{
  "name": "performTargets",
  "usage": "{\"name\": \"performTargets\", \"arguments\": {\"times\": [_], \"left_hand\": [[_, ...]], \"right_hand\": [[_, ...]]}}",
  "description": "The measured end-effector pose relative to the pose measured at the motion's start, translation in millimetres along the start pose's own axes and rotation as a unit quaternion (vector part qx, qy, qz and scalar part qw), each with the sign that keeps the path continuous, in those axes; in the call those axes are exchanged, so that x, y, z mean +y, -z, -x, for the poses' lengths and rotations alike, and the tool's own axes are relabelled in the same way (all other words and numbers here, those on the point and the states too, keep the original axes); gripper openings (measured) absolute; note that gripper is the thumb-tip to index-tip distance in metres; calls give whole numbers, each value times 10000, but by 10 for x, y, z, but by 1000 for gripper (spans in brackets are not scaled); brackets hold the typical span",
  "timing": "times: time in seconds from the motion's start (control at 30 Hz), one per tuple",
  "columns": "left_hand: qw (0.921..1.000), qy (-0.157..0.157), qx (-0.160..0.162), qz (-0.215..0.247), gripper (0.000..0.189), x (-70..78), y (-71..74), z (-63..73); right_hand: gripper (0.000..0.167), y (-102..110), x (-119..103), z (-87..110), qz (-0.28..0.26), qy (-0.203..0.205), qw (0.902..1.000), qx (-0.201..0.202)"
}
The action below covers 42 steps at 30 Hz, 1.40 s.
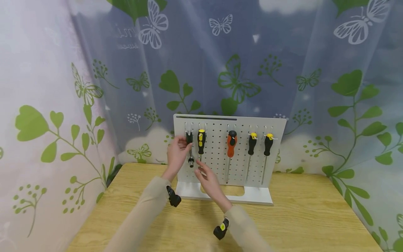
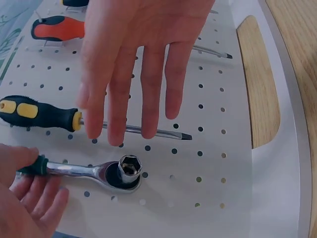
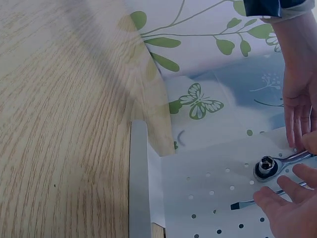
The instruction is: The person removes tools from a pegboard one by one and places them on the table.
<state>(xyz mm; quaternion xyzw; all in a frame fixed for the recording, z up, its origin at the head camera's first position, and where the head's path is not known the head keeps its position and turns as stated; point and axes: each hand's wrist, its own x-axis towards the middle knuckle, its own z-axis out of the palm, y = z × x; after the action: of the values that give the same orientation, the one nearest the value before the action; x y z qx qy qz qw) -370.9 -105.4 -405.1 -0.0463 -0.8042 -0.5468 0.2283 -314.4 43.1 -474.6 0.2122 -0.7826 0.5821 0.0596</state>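
A ratchet wrench [image 2: 74,170] with a dark green handle and chrome shaft hangs at the left end of the white pegboard [image 1: 261,123]. My left hand [image 1: 176,154] holds its handle between thumb and fingers. A hexagonal socket [image 3: 266,164] on the ratchet head faces outward. Just right of and below the ratchet head, my right hand [image 1: 209,180] is held with its fingers extended and nothing in them. Behind those fingers, in the left wrist view, lies the black-and-yellow screwdriver [image 2: 47,115]; whether they touch it I cannot tell.
Farther right on the pegboard hang an orange-and-black screwdriver [image 1: 231,148] and two black screwdrivers with yellow ends, one [image 1: 252,145] beside the other [image 1: 268,146]. The board stands on a wooden table [image 1: 308,210]. A patterned curtain [image 1: 195,52] hangs behind and at the sides.
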Motion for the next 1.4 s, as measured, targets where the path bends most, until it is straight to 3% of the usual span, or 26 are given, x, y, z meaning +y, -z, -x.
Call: {"name": "performTargets", "arguments": {"times": [0.2,0.37,0.93,1.2,1.4], "left_hand": [[9985,-72,287,-451,28,15,-38,11],[9979,-37,356,-536,25,11,-38,7],[9966,199,-228,-769,22,91,56,42],[9961,310,-707,-434,26,97,97,29],[9899,624,-1062,702,32,83,127,10]], "right_hand": [[53,-35,-25,-37,-58,-9,10000,-24],[52,-66,-33,-75,-55,-9,10000,-30],[44,-187,-69,-133,-74,-78,9995,299],[38,-178,-158,-122,-792,-358,9943,620],[36,-166,-245,-77,-858,-388,9918,861]]}}
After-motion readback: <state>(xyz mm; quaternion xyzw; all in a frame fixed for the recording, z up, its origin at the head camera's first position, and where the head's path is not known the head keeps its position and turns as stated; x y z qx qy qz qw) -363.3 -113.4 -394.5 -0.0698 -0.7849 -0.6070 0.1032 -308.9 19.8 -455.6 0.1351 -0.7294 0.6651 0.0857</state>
